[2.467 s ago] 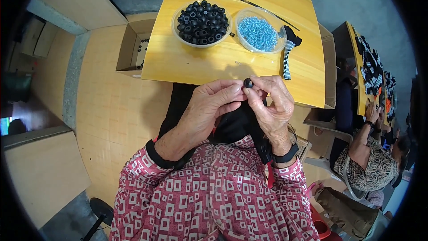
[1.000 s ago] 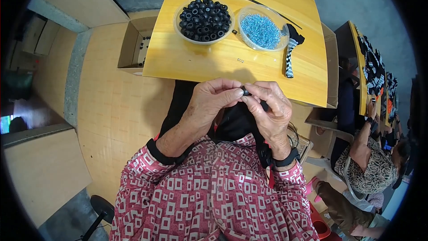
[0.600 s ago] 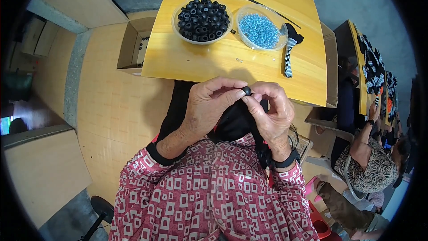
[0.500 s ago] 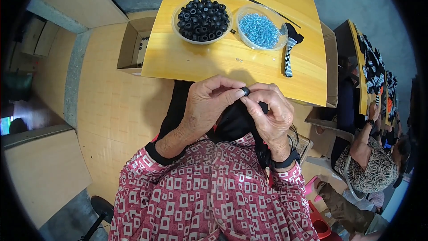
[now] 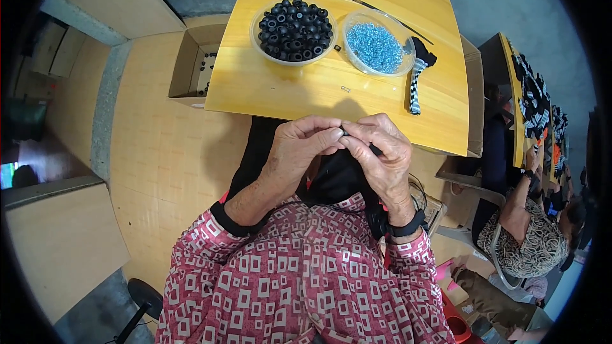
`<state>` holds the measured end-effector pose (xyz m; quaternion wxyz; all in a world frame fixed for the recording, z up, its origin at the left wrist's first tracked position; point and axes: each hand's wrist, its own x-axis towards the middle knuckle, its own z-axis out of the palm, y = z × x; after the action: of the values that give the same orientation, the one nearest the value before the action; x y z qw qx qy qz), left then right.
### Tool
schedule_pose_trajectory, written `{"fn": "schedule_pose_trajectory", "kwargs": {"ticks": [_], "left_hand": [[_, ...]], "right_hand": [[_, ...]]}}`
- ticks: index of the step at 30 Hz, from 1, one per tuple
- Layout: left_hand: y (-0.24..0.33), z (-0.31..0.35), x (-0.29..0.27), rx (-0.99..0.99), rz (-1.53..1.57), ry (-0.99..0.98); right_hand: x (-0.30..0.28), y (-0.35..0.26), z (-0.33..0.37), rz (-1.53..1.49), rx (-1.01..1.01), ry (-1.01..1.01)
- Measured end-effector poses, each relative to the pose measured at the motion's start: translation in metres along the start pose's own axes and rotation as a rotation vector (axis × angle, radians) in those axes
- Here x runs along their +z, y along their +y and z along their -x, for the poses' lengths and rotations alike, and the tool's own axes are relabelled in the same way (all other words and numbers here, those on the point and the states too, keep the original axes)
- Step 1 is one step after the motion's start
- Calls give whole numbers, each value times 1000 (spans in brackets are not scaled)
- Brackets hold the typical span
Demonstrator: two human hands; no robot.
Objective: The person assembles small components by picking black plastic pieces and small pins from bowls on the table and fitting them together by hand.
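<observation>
Thumb and forefinger of your left hand and of your right hand pinch one small black piece between their tips, at the near edge of a yellow table; the two sets of fingertips nearly touch. That piece looks to be mid-work, with nothing showing it is complete. Beyond your hands, a clear bowl is heaped with round black pieces, many showing an open hole, so much of the supply seems unused. Just right of it, a second clear bowl holds plenty of tiny blue beads. A few dark bits lie in a cardboard box at left; whether they are finished or stray is impossible to tell. Your fingers cover nearly all of the pinched piece, so its hole, and anything inside it, cannot be made out. The lower fingers of both hands are partly hidden. At far right, a seated co-worker's hand is too small to read clearly
</observation>
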<state>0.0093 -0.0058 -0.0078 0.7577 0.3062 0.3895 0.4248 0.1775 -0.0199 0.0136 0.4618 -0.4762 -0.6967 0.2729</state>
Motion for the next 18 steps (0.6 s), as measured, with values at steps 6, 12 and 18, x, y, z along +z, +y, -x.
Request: {"fn": "schedule_pose_trajectory", "kwargs": {"ticks": [6,12,18], "left_hand": [[13,-1,-15,-130,134,18],[25,-7,-35,-156,350,25],[26,-19,-34,-168,507,-71]], "right_hand": [[2,16,-22,53,154,-15],[33,41,-65,465,-37,7],[28,42,-68,570,-113,22]]}}
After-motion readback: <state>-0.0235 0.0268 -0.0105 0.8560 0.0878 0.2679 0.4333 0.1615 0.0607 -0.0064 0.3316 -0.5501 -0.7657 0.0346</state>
